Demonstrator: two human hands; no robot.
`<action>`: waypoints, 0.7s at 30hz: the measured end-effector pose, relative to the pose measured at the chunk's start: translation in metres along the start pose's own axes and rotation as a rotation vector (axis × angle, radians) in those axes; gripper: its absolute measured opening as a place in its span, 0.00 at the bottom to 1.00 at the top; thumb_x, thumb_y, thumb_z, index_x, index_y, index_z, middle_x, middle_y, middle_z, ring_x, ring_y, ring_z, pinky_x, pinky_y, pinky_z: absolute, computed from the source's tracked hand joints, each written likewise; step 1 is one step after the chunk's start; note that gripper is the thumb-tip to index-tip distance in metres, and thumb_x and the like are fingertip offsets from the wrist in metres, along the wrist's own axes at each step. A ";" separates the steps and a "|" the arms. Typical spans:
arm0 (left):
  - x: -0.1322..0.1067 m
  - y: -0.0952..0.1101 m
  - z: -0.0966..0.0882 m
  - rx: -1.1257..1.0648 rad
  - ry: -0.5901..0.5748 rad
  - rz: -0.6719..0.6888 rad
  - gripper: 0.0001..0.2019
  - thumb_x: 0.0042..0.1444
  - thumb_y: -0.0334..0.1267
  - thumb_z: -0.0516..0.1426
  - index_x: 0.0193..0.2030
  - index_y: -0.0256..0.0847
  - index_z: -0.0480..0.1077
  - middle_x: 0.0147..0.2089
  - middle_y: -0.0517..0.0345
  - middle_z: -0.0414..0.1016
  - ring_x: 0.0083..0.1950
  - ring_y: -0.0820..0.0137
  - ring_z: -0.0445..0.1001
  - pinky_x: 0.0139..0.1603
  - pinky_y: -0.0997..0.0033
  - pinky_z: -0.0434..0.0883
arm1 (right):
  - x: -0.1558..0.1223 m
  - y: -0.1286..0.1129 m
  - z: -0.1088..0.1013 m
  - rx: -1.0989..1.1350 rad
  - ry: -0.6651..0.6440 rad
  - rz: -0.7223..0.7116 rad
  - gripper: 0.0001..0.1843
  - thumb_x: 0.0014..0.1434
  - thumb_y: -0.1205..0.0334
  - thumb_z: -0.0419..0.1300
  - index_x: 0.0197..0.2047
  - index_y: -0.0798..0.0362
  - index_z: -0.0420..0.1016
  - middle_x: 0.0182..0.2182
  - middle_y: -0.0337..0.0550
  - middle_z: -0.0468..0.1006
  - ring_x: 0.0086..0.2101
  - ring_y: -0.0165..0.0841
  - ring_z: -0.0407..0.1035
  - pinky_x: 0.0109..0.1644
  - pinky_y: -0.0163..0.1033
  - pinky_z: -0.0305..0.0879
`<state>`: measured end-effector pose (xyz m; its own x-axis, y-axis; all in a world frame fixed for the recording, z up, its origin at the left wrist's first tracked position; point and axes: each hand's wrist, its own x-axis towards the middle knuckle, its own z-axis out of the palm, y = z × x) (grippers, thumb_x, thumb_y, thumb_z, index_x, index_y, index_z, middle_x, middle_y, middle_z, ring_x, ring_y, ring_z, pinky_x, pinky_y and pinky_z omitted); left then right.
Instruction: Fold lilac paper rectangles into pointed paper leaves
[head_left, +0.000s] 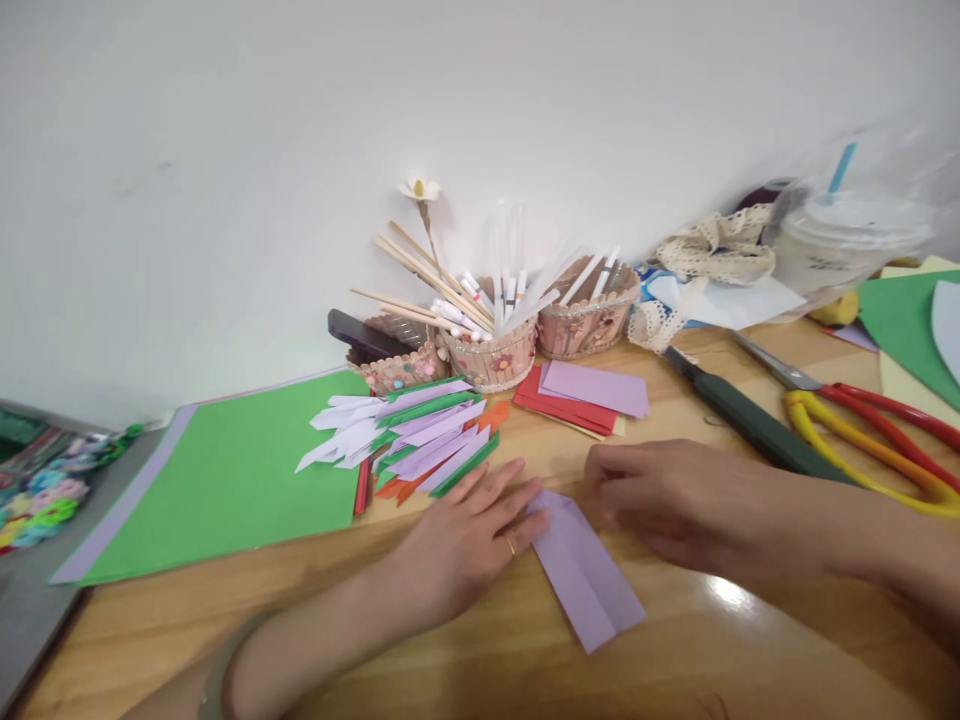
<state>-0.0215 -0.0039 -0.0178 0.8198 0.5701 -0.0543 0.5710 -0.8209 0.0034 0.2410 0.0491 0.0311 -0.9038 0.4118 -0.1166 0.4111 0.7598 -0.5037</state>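
Note:
A small purple paper rectangle [581, 575] lies on the wooden table, creased along its length, its far corners turned in. My left hand [476, 535] rests flat with fingers spread, the thumb touching the paper's far left corner. To the right of the paper, my right hand [660, 495] is held with its fingers curled in; the fingertips are blurred and partly hidden, and whether they pinch anything does not show. Just beyond my left hand is a pile of folded paper pieces [427, 435] in white, purple, green and orange. Purple slips [596, 388] lie over red slips [559, 405] behind my hands.
Green sheets [232, 485] cover the table's left side. Decorated baskets [491, 360] with pens and sticks stand against the wall. On the right are scissors [862, 390] with red and yellow handles, a dark green-handled tool [757, 420], lace ribbon [716, 245] and a lidded drink cup [832, 240].

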 end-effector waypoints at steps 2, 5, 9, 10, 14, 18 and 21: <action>0.000 -0.001 0.001 -0.012 0.015 -0.001 0.23 0.62 0.27 0.49 0.64 0.39 0.56 0.67 0.47 0.56 0.71 0.56 0.43 0.64 0.48 0.58 | 0.001 -0.005 0.001 0.085 -0.025 0.004 0.12 0.53 0.75 0.56 0.38 0.50 0.70 0.38 0.39 0.69 0.33 0.28 0.65 0.34 0.34 0.60; -0.001 -0.002 0.000 -0.020 0.032 0.014 0.25 0.61 0.27 0.51 0.65 0.39 0.54 0.67 0.45 0.56 0.71 0.54 0.43 0.63 0.43 0.57 | 0.007 -0.011 0.007 0.150 -0.058 -0.052 0.11 0.53 0.76 0.58 0.36 0.49 0.71 0.38 0.36 0.70 0.33 0.26 0.66 0.36 0.32 0.60; -0.004 -0.003 -0.002 0.093 0.113 -0.028 0.26 0.62 0.28 0.49 0.66 0.36 0.51 0.67 0.43 0.55 0.70 0.54 0.48 0.63 0.44 0.56 | 0.017 -0.013 0.016 0.190 -0.016 -0.108 0.09 0.58 0.75 0.55 0.33 0.52 0.70 0.36 0.37 0.72 0.35 0.27 0.67 0.38 0.32 0.61; -0.005 -0.002 -0.002 0.116 0.190 -0.027 0.24 0.62 0.28 0.49 0.66 0.35 0.52 0.66 0.44 0.57 0.68 0.56 0.51 0.63 0.47 0.57 | 0.019 -0.012 0.018 0.170 0.023 -0.089 0.09 0.59 0.74 0.54 0.33 0.53 0.71 0.36 0.38 0.72 0.35 0.27 0.67 0.38 0.32 0.61; -0.007 0.001 -0.001 0.108 0.450 0.110 0.14 0.64 0.29 0.49 0.55 0.36 0.66 0.55 0.52 0.72 0.59 0.66 0.65 0.63 0.59 0.61 | 0.022 -0.009 0.026 0.036 0.193 0.004 0.09 0.61 0.72 0.51 0.34 0.54 0.72 0.35 0.42 0.71 0.33 0.29 0.66 0.35 0.34 0.60; -0.005 0.003 -0.001 0.099 0.431 0.138 0.12 0.65 0.28 0.48 0.48 0.34 0.70 0.47 0.52 0.76 0.53 0.68 0.69 0.59 0.63 0.65 | 0.022 -0.009 0.026 0.009 0.196 0.011 0.09 0.60 0.71 0.52 0.34 0.55 0.73 0.34 0.42 0.72 0.33 0.30 0.67 0.35 0.34 0.61; -0.004 0.005 -0.001 0.076 0.415 0.118 0.12 0.66 0.29 0.47 0.49 0.34 0.70 0.46 0.51 0.76 0.52 0.66 0.70 0.57 0.63 0.66 | 0.022 -0.010 0.024 0.021 0.185 0.029 0.07 0.59 0.70 0.55 0.34 0.54 0.74 0.34 0.42 0.73 0.34 0.30 0.68 0.36 0.34 0.62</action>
<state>-0.0216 -0.0098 -0.0163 0.8358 0.4251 0.3475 0.4807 -0.8723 -0.0891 0.2146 0.0384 0.0126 -0.8535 0.5204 0.0267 0.4327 0.7364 -0.5201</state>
